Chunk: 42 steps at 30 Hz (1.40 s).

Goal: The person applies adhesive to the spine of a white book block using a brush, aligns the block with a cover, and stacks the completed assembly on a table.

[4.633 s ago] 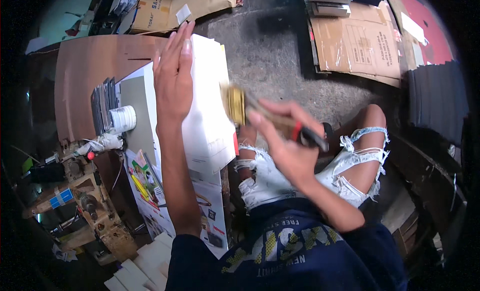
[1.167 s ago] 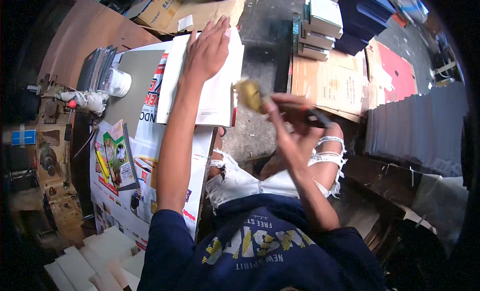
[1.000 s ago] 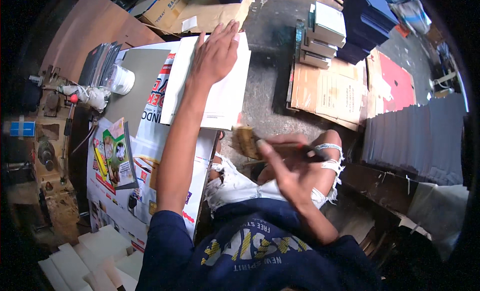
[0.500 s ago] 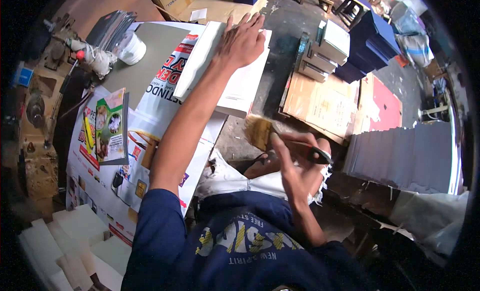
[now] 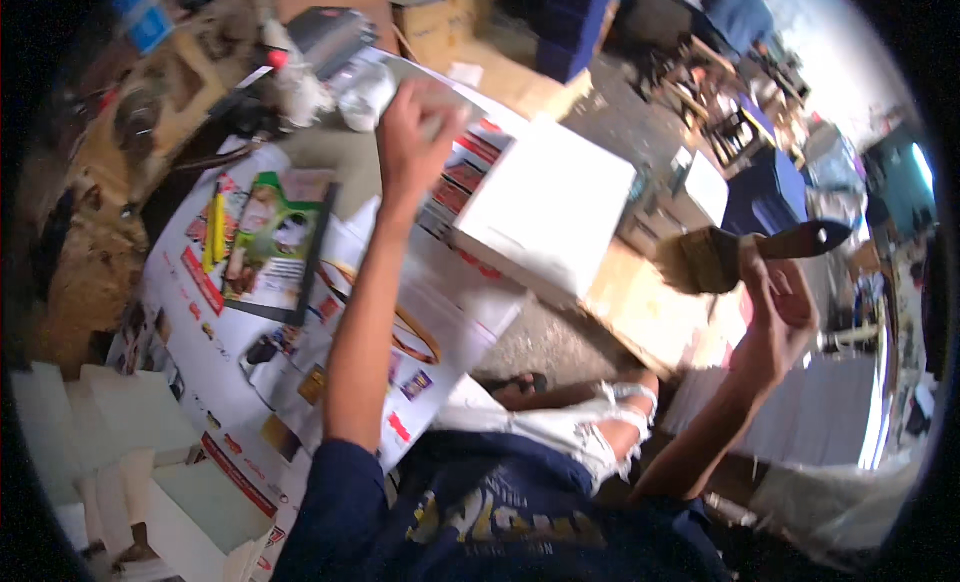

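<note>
A thick white book block [image 5: 552, 207] lies on the table's right edge, its pages squared up and its top face blank. My left hand [image 5: 412, 137] is raised to the left of it, blurred, with thumb and fingers apart and nothing visible in them. Off to the right, my right hand [image 5: 778, 307] grips a wide flat paintbrush [image 5: 805, 242] by its dark handle. The brown bristles point left, toward the book block, and are held in the air apart from it.
Printed poster sheets [image 5: 225, 367] cover the table. On them lie a green-covered booklet [image 5: 265, 217] and a yellow cutter knife [image 5: 214, 232]; a white tub [image 5: 366, 94] stands behind. Dark blue stacks [image 5: 768, 194] and a large paper stack [image 5: 790, 412] stand right. Far back sits another person [image 5: 740, 20].
My left hand has come off the book block and moved left. The book block now lies squared and turned. My right hand has lifted the paintbrush up and to the right. The view has shifted.
</note>
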Each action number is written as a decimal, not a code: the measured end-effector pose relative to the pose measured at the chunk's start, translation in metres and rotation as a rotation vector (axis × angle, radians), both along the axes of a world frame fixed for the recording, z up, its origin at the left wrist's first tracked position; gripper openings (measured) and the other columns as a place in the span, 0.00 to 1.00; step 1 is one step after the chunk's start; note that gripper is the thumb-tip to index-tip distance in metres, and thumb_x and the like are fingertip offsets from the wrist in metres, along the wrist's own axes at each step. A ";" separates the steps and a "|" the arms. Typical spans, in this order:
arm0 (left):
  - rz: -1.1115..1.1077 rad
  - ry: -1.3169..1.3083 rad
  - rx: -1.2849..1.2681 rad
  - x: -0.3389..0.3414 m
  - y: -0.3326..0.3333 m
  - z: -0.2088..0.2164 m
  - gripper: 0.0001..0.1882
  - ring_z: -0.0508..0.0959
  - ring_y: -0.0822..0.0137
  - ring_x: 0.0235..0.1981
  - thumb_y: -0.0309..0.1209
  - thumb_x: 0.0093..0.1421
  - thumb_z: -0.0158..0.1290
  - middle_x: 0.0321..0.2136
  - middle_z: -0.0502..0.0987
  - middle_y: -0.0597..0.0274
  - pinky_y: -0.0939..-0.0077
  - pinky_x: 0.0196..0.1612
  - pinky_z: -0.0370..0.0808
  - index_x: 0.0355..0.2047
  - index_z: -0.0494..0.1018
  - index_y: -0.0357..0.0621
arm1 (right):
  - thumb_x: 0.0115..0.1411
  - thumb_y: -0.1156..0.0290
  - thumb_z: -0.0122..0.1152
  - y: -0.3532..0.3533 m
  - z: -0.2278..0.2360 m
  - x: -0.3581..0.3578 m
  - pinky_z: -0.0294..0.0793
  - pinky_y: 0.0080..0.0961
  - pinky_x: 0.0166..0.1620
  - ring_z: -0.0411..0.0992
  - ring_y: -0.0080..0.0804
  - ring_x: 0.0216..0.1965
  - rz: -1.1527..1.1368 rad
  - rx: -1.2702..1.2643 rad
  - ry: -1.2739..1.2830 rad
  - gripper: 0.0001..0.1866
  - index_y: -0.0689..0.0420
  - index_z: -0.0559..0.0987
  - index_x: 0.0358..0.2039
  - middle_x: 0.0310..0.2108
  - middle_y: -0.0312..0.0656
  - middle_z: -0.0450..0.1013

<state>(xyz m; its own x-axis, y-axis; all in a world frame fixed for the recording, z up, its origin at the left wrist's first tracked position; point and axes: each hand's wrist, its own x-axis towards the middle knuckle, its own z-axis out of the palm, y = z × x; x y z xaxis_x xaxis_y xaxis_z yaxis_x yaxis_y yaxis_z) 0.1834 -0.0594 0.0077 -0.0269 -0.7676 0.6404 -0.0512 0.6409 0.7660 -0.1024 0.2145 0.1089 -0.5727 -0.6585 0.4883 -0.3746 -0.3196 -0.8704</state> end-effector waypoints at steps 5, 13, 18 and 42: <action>0.188 -0.070 0.246 0.030 0.027 -0.078 0.19 0.77 0.78 0.25 0.28 0.53 0.68 0.22 0.78 0.65 0.80 0.30 0.71 0.39 0.70 0.39 | 0.59 0.64 0.71 -0.130 0.059 0.059 0.73 0.20 0.52 0.78 0.26 0.41 0.223 0.076 0.219 0.21 0.66 0.82 0.46 0.41 0.45 0.82; 0.120 -0.047 0.124 0.016 0.027 -0.070 0.10 0.78 0.68 0.23 0.22 0.53 0.60 0.19 0.75 0.62 0.72 0.30 0.74 0.34 0.72 0.41 | 0.53 0.52 0.73 -0.439 0.011 0.183 0.76 0.28 0.41 0.76 0.25 0.33 0.695 0.475 0.699 0.23 0.60 0.85 0.38 0.32 0.41 0.81; 0.206 -0.133 0.230 0.035 0.025 -0.081 0.12 0.79 0.58 0.24 0.19 0.52 0.56 0.20 0.74 0.57 0.65 0.31 0.76 0.37 0.71 0.42 | 0.47 0.43 0.73 -0.481 -0.009 0.286 0.73 0.38 0.58 0.74 0.50 0.53 0.708 0.518 1.302 0.41 0.58 0.75 0.55 0.51 0.56 0.76; 0.180 -0.173 0.239 0.018 0.027 -0.086 0.13 0.77 0.61 0.23 0.23 0.53 0.58 0.20 0.73 0.59 0.66 0.29 0.73 0.39 0.71 0.45 | 0.56 0.68 0.66 -0.381 0.152 0.279 0.68 0.47 0.56 0.70 0.51 0.49 0.117 -0.867 1.243 0.13 0.55 0.78 0.42 0.43 0.46 0.75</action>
